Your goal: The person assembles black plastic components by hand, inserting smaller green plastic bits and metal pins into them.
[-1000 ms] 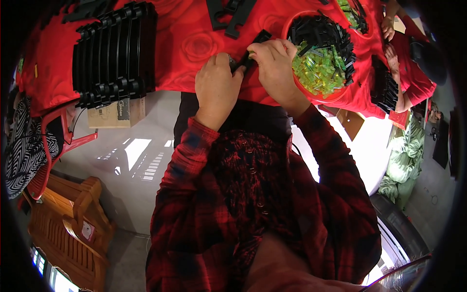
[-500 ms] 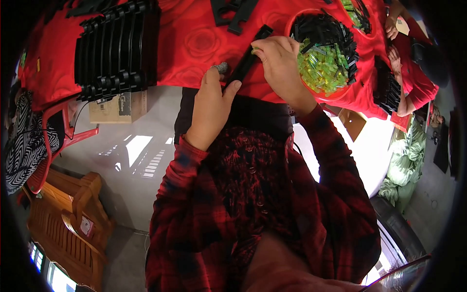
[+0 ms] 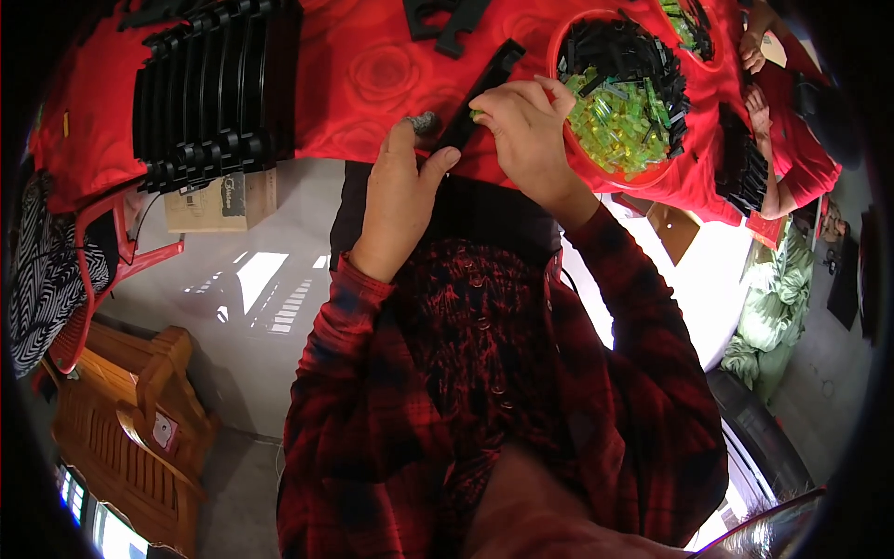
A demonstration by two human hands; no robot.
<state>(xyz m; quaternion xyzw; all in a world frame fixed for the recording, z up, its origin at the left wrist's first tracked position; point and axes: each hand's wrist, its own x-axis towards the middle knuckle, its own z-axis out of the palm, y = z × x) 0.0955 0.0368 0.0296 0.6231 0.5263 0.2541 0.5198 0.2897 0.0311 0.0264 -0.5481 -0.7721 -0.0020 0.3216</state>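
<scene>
A long black plastic strip (image 3: 496,71) slants over the table's near edge. My left hand (image 3: 402,191) is closed around its lower end, thumb on the near side. A grey, rough-looking cover (image 3: 426,123) shows at a fingertip of that hand. My right hand (image 3: 523,130) pinches a small yellow-green piece (image 3: 477,115) against or just beside the strip's middle; contact is hard to make out. Right of that hand stands an orange-red bowl (image 3: 557,42) with a heap of yellow-green translucent pieces (image 3: 615,126) and small black pieces (image 3: 619,47).
Rows of black curved strips (image 3: 209,93) lie at the left on the red tablecloth (image 3: 345,130). More black parts (image 3: 452,23) are at the far edge. A second bowl (image 3: 694,33) and another person's hands (image 3: 756,107) are at the right. A cardboard box (image 3: 219,205) stands below the table.
My right hand has slid slightly down the black strip toward my left hand, still pinching the yellow-green piece. My left hand keeps its hold.
</scene>
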